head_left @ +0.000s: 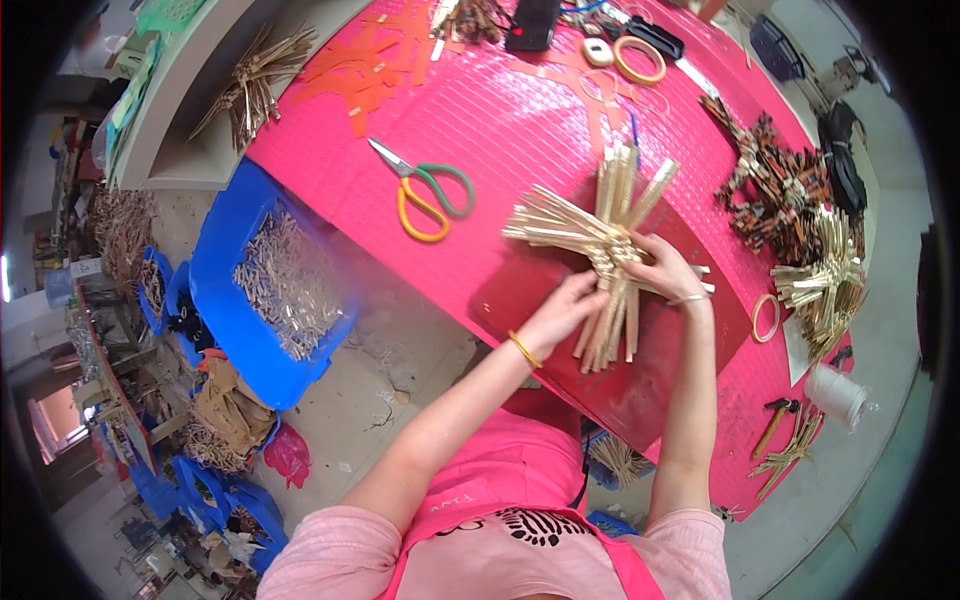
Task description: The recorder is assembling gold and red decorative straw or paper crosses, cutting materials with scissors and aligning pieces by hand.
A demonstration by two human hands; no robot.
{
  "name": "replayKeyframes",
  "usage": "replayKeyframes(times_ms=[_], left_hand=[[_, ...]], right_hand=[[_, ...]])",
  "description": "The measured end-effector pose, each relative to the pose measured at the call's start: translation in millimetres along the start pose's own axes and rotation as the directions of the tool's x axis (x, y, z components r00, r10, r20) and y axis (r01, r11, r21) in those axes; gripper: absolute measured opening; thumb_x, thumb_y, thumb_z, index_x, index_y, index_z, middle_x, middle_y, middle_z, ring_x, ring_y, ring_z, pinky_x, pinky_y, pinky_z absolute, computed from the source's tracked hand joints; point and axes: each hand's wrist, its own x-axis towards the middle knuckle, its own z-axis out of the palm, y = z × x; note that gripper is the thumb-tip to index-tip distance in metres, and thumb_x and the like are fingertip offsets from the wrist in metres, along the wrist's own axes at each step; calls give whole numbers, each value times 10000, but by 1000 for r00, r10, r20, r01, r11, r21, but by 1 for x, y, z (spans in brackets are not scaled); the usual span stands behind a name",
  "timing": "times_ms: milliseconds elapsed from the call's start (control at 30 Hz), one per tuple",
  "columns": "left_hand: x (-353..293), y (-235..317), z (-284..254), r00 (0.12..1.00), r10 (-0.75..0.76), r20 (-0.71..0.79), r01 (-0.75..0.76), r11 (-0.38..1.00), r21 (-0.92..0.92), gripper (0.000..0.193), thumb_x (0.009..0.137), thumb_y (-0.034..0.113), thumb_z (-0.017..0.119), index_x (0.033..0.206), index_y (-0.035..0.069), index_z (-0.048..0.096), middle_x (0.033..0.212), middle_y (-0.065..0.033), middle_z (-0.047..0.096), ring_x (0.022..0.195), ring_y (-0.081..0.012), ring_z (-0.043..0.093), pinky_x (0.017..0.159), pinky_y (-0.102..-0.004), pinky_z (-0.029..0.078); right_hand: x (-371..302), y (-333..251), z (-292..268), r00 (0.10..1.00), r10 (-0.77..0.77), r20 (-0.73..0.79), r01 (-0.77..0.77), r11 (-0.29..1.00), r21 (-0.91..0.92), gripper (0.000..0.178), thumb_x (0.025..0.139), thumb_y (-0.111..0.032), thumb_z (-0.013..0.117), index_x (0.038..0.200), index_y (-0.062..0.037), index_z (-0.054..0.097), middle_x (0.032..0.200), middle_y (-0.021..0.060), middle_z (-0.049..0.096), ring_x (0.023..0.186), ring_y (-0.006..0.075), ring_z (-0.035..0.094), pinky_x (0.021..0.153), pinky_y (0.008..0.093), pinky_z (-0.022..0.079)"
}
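A star-shaped bundle of shiny gold strips (615, 230), interlaced at its middle with loose ends fanning out, lies over a dark red board (640, 400) at the table's near edge. My left hand (570, 306) grips strips at the bundle's lower left side, fingers bent in close to the woven centre. From the right, my right hand (664, 270) pinches the same centre; its fingertips are partly hidden among the strips. Left of the bundle, scissors (418, 195) with one green and one yellow handle lie with their blades nearly together.
The pink table (400, 130) carries orange strips (375, 65), a phone (532, 25) and a tape roll (639, 59). To the right are dark patterned strips (775, 185), another gold bundle (825, 280), a hammer (771, 430) and a white spool (838, 397). A blue bin (285, 375) stands left.
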Motion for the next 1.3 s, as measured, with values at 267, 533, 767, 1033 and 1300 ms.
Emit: replayKeyframes(times_ms=[267,533,767,1033,1300], left_hand=[[-38,-2,-40,999,-33,39,22,965,262,393,805,169,557,1157,19,467,1071,-81,475,963,-150,485,827,-273,398],[-37,65,-68,980,83,-179,-48,981,189,203,823,14,484,1014,-10,548,908,-49,597,831,-104,567,744,-226,446],[-9,104,-87,911,257,-323,-160,941,300,209,820,27,479,1013,-12,549,860,-73,610,814,-128,571,738,-247,442],[-20,87,-67,909,243,-338,-85,903,420,171,796,-7,487,945,-14,572,808,-80,601,745,-140,578,662,-250,455],[-33,68,-47,964,221,-147,-93,799,594,170,783,9,501,935,-1,576,802,-71,564,707,-116,561,608,-213,433]], right_hand=[[18,-52,-57,897,11,-443,61,987,148,257,777,-118,594,1002,6,594,801,61,624,685,97,567,639,228,463],[221,-102,-39,925,-274,-263,148,899,-413,179,727,-125,552,874,-54,622,809,155,611,787,305,589,701,376,455],[296,-110,-8,954,-300,-1,224,713,-665,209,739,-197,556,860,-28,584,920,177,559,874,331,551,760,388,453],[189,-233,-53,669,-725,162,740,629,-237,117,766,-64,546,867,-42,489,710,98,568,641,258,558,585,324,433],[-23,-138,-101,960,-51,-274,-19,969,-247,175,756,18,526,931,14,509,724,46,499,639,124,456,603,243,391]])
